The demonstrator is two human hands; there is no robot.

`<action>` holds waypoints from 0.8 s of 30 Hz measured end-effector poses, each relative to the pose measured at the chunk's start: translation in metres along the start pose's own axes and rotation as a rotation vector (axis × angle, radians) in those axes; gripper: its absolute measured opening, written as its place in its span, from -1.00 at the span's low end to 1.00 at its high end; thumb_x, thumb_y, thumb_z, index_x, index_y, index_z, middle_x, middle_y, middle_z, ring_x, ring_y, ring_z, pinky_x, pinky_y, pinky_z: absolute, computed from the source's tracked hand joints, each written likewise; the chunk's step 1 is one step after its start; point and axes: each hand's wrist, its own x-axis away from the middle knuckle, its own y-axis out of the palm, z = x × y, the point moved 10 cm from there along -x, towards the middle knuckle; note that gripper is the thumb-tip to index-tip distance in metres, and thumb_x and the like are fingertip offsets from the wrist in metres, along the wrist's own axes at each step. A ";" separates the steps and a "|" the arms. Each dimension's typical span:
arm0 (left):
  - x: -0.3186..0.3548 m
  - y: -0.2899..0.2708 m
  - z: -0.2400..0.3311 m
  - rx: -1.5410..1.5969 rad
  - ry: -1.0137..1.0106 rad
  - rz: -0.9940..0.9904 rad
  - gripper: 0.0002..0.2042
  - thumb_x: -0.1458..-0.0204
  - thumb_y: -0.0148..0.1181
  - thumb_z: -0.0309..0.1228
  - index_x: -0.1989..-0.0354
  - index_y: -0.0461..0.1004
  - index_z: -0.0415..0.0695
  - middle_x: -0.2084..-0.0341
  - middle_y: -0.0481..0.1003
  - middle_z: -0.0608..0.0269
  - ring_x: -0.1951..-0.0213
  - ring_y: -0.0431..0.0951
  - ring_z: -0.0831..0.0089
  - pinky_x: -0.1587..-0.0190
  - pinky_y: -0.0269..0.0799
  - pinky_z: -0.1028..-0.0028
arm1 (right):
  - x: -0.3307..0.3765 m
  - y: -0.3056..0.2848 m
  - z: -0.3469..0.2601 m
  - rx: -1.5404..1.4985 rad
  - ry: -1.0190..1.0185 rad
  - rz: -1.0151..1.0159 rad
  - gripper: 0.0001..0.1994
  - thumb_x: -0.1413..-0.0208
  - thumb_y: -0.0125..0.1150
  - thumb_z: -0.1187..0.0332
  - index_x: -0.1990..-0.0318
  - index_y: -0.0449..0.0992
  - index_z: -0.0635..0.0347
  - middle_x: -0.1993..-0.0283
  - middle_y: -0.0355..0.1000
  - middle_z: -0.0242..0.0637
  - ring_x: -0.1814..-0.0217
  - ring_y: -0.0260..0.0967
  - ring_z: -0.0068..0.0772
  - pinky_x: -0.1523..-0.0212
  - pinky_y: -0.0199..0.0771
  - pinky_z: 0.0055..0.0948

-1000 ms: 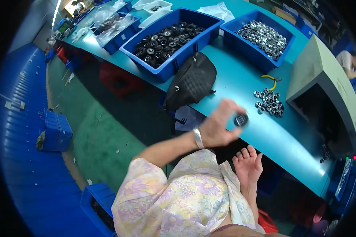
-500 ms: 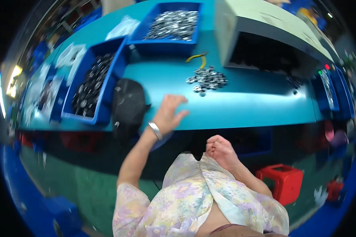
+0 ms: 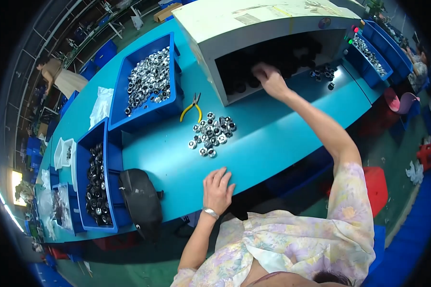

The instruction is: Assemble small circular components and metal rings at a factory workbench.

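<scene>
My left hand (image 3: 218,191), with a silver bracelet at its wrist, rests at the table's near edge, fingers spread and nothing in them. Just beyond it lies a loose pile of small round silver-and-black parts (image 3: 209,135). Pliers with yellow handles (image 3: 191,111) lie beside the pile. My right hand (image 3: 271,81) reaches to the dark opening of a large white box (image 3: 209,71); its fingers are blurred, so what they hold, if anything, does not show. Dark round shapes stand inside the box, hard to make out.
On the left, one blue bin (image 3: 116,125) holds silver parts and another blue bin (image 3: 81,191) black ones. A black bag (image 3: 141,201) sits against the latter. More parts (image 3: 323,72) lie right of the opening. A red stool (image 3: 374,189) stands beside me. Another person (image 3: 57,79) is at far left.
My right hand has gone from near my lap out to the box's opening. The left hand has settled lower at the table edge. The view has turned toward the right.
</scene>
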 end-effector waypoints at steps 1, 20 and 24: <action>0.000 -0.003 -0.002 0.000 -0.010 0.004 -0.63 0.10 0.28 -0.44 0.07 0.44 -0.18 -0.01 0.41 0.12 -0.02 0.37 0.11 -0.04 0.25 0.19 | -0.031 0.007 0.005 0.080 -0.063 0.011 -0.76 -0.10 0.03 0.44 0.10 0.49 0.31 0.17 0.51 0.00 0.05 0.45 -0.04 -0.02 0.41 -0.26; -0.015 0.004 -0.003 -0.093 -0.097 -0.048 -0.56 0.11 0.27 -0.43 -0.02 0.41 -0.13 -0.02 0.44 0.19 0.06 0.42 0.19 0.02 0.28 0.24 | -0.173 0.037 0.055 -0.080 -0.406 0.150 -0.65 -0.18 0.09 0.35 -0.09 0.32 0.26 -0.04 0.38 -0.11 0.14 0.46 -0.12 0.10 0.49 -0.29; -0.015 0.004 -0.001 -0.102 -0.086 -0.047 -0.57 0.11 0.26 -0.43 -0.02 0.41 -0.13 -0.02 0.44 0.18 0.06 0.42 0.19 0.02 0.28 0.24 | -0.176 0.030 0.058 -0.219 -0.297 0.084 -0.66 -0.18 0.10 0.35 -0.08 0.33 0.25 -0.02 0.38 -0.11 0.16 0.46 -0.15 0.13 0.50 -0.31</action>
